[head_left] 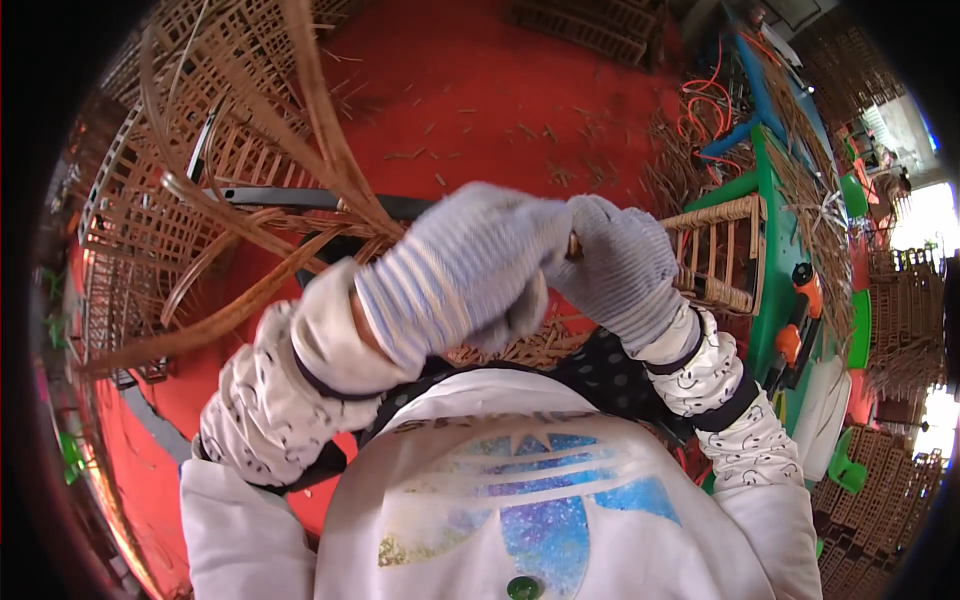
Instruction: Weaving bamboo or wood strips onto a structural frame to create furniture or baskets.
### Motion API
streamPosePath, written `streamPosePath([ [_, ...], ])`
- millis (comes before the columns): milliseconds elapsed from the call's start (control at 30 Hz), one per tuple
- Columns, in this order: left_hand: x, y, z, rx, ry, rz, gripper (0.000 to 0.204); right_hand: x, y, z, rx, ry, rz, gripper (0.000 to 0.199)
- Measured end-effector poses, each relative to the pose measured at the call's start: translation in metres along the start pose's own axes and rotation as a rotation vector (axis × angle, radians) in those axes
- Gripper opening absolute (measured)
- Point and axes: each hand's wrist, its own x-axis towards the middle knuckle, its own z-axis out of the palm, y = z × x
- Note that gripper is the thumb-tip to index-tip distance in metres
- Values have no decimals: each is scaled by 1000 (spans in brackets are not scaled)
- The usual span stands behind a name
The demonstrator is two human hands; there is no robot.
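Both my hands wear blue-grey and white striped knit gloves and meet in front of my chest. My left hand point(465, 270) is closed, its back toward me and its fingers mostly hidden. Long brown rattan strips point(335, 165) fan out to the left and run in behind this hand. My right hand point(625, 270) is closed against the left one's fingertips. A small brown rattan end point(574, 246) shows between the two hands, at the right hand's fingers. The exact hold on the strips is covered by the gloves.
Woven lattice panels point(150, 200) stand at the left. To the right, a ladder-like rattan frame point(722, 255) leans by a green table point(770, 200) holding an orange-and-black tool point(803, 300). A dark bar point(280, 198) lies beyond my left hand. Offcuts litter the red floor point(470, 70).
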Motion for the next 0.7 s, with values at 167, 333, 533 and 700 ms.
streamPosePath([
  [167, 56, 9, -26, 314, 125, -24, 34, -3, -4, 1, 51, 37, 60, 30],
  [333, 66, 17, -36, 404, 89, -127, 34, -3, -7, 3, 35, 164, -6, 25],
  [533, 33, -14, -37, 243, 303, 408, 22, 6, -4, -6, 192, -33, 93, 26],
  [700, 12, -78, -21, 185, 207, 249, 27, 16, 3, -11, 473, -246, 283, 27],
])
